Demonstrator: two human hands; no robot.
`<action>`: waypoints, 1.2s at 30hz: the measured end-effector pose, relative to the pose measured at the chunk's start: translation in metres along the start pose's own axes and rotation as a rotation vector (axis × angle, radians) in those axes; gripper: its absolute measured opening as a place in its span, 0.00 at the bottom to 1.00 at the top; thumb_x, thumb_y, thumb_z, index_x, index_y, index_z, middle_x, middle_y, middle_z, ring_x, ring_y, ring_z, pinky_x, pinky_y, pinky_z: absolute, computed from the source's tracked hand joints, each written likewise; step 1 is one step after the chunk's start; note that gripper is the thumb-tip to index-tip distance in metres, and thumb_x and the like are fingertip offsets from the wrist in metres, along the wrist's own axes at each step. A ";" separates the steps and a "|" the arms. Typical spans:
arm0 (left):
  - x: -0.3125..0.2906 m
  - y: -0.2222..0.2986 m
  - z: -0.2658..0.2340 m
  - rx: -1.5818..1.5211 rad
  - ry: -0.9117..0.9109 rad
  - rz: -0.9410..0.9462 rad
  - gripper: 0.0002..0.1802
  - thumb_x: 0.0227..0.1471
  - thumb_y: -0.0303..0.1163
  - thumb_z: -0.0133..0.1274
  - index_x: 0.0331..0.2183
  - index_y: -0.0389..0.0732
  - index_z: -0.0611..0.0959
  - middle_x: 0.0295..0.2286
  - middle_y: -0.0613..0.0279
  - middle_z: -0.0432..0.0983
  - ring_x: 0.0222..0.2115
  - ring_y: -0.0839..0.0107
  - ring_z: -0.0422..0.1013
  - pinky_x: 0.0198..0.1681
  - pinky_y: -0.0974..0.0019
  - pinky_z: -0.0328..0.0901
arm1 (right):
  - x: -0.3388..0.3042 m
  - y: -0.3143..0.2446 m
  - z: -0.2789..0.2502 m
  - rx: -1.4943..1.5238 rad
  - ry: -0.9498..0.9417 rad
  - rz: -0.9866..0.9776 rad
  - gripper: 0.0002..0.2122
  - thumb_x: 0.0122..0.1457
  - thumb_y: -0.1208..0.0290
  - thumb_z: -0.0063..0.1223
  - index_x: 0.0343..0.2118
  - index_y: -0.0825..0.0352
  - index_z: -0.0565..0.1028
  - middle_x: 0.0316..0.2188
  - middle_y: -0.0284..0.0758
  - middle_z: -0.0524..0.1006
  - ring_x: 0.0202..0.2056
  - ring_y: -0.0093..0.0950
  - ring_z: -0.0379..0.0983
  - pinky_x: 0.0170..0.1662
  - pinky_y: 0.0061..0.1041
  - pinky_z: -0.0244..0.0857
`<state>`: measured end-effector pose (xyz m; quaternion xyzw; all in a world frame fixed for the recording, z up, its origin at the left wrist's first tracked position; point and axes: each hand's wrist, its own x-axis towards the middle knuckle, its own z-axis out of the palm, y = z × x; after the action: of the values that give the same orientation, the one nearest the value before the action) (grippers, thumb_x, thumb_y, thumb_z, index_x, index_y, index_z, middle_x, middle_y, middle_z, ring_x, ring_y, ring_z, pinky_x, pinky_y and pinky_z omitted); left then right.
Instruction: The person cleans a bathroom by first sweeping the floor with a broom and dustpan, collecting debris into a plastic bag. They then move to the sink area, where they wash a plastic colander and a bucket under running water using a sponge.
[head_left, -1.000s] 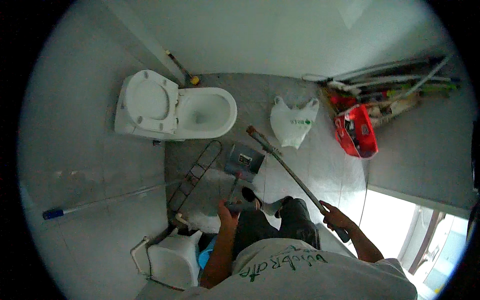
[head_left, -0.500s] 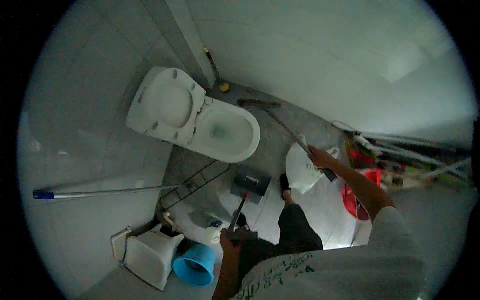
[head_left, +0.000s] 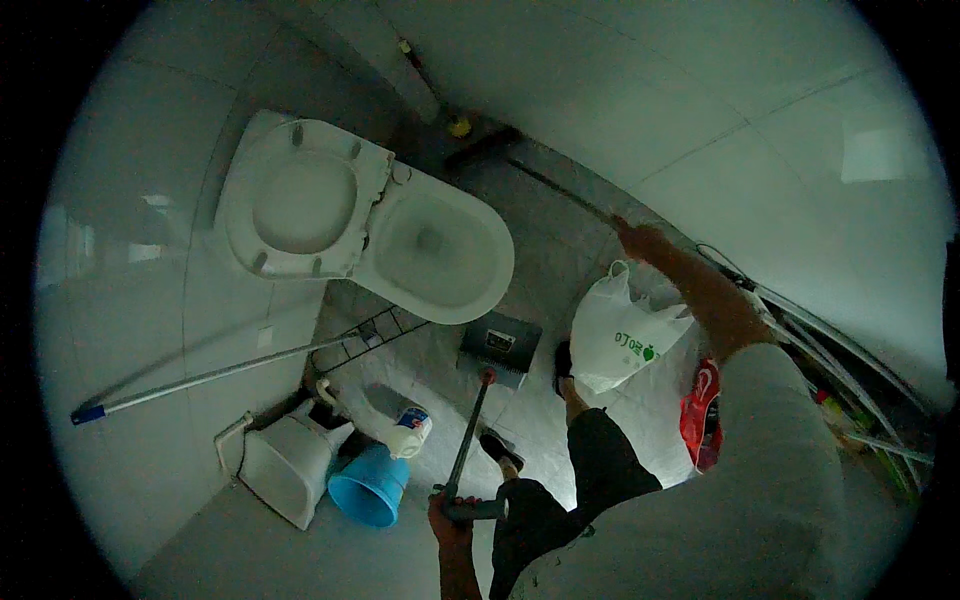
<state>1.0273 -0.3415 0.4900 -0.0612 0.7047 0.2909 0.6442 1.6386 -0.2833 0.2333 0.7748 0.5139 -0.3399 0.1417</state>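
Observation:
My left hand is wrapped round the top of the long handle of a dustpan. The grey dustpan stands on the floor by the toilet's front rim. With my right arm stretched far forward, my right hand grips a dark broom handle. The dark broom head rests in the narrow floor strip between the toilet and the right wall, close to the back corner. The toilet's lid and seat are raised. Any sweepings are too dim to make out.
A white plastic bag and a red bag lie right of my feet. Poles lean along the right wall. To the left are a blue bucket, a white bottle, a metal rack and a leaning pole.
My right hand has reached farther forward, and the broom head has moved deeper toward the back corner beside the toilet. The dustpan stays near the toilet front, still held by my left hand.

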 end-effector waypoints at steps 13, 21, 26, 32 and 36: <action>0.006 -0.016 0.018 0.003 0.059 0.028 0.14 0.48 0.42 0.48 0.27 0.40 0.72 0.17 0.61 0.67 0.19 0.57 0.69 0.32 0.45 0.69 | -0.161 0.023 -0.044 0.141 -0.175 -0.122 0.29 0.59 0.69 0.45 0.62 0.65 0.49 0.52 0.46 0.66 0.19 0.35 0.72 0.23 0.35 0.70; 0.003 -0.026 0.023 -0.018 0.046 0.065 0.18 0.54 0.45 0.45 0.31 0.39 0.76 0.18 0.60 0.71 0.17 0.59 0.70 0.30 0.48 0.70 | 0.119 -0.127 -0.086 0.460 0.044 -0.401 0.27 0.60 0.69 0.43 0.62 0.60 0.52 0.27 0.40 0.76 0.22 0.33 0.74 0.22 0.34 0.68; 0.002 -0.026 0.042 0.025 -0.029 0.167 0.16 0.54 0.40 0.47 0.35 0.36 0.76 0.27 0.58 0.75 0.14 0.66 0.71 0.15 0.57 0.70 | 0.207 -0.194 -0.059 0.033 0.266 -0.285 0.28 0.58 0.69 0.44 0.61 0.63 0.52 0.28 0.44 0.77 0.27 0.40 0.75 0.29 0.39 0.71; 0.007 -0.024 0.041 0.032 0.131 0.082 0.13 0.48 0.43 0.49 0.28 0.43 0.74 0.16 0.61 0.70 0.14 0.60 0.68 0.26 0.47 0.69 | 0.206 -0.161 0.011 0.114 0.190 -0.337 0.27 0.58 0.67 0.45 0.61 0.62 0.53 0.28 0.41 0.77 0.28 0.37 0.74 0.32 0.39 0.70; 0.015 -0.020 0.036 -0.021 0.017 0.138 0.12 0.54 0.37 0.46 0.30 0.37 0.75 0.17 0.57 0.72 0.16 0.62 0.73 0.23 0.52 0.73 | 0.175 -0.113 0.036 0.094 -0.105 -0.243 0.28 0.57 0.64 0.47 0.60 0.62 0.53 0.28 0.38 0.76 0.26 0.33 0.72 0.31 0.36 0.69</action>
<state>1.0657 -0.3357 0.4690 -0.0216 0.7097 0.3413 0.6159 1.5661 -0.1324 0.1046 0.6939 0.5791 -0.4185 0.0896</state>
